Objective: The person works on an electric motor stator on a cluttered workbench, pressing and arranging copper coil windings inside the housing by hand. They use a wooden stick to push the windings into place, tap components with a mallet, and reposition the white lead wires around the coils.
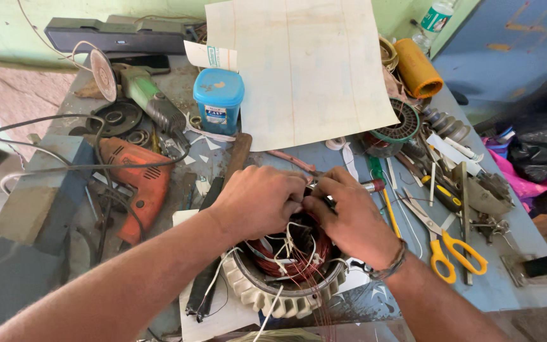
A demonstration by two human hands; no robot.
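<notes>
Resting near the front edge of the worktop [514, 278], a round motor stator [286, 285] is seen, with a pale ribbed housing, dark red copper windings and white sleeved leads standing up from its top. Both hands are closed over it: the left hand [257, 199] is pinched shut on a bundle of the white leads [289, 237], and the right hand [349, 218] is held in a narrow grip on a slim metal tool [368, 185] whose tip is hidden between the fingers. Just to the right, yellow-handled scissors [454, 253] and a yellow screwdriver [441, 196] are laid among small parts, leaving little free surface on that side. To the left, an orange drill [137, 183] and its cable are crowded close. Farther back, a blue-lidded jar [218, 98], a green angle grinder [147, 98] and a large pale sheet [299, 69] are spread, with a wound coil [400, 130] beside the sheet's corner.
</notes>
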